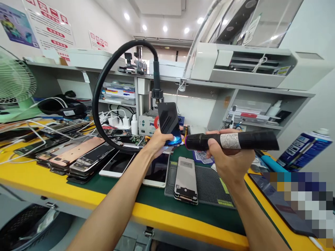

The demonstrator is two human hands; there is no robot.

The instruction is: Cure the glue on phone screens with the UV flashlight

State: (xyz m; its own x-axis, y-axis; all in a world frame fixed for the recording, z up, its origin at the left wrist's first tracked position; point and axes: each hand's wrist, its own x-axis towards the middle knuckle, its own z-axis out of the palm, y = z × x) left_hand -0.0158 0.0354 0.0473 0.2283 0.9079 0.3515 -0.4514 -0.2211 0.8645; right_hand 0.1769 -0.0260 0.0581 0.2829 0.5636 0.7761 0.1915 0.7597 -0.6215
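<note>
My left hand (156,143) is closed round the lower part of a dark smartphone (169,116), which it holds upright above the bench. My right hand (227,157) grips a black flashlight (253,140) with a white label. The flashlight lies level and its head points left at the phone. A blue-white glow shows on the phone's lower end, near my left thumb. Below and between the hands, a grey phone screen part (186,177) rests on a dark perforated mat (209,184). Two white-framed phones (117,164) lie beneath my left forearm.
Stacked phone screens (78,150) cover the bench's left side. A thick black hose (95,94) loops down behind my left hand. To the right stand a blue spray can (303,150) and a dark tablet-like panel (280,202). A green fan (17,80) is at far left.
</note>
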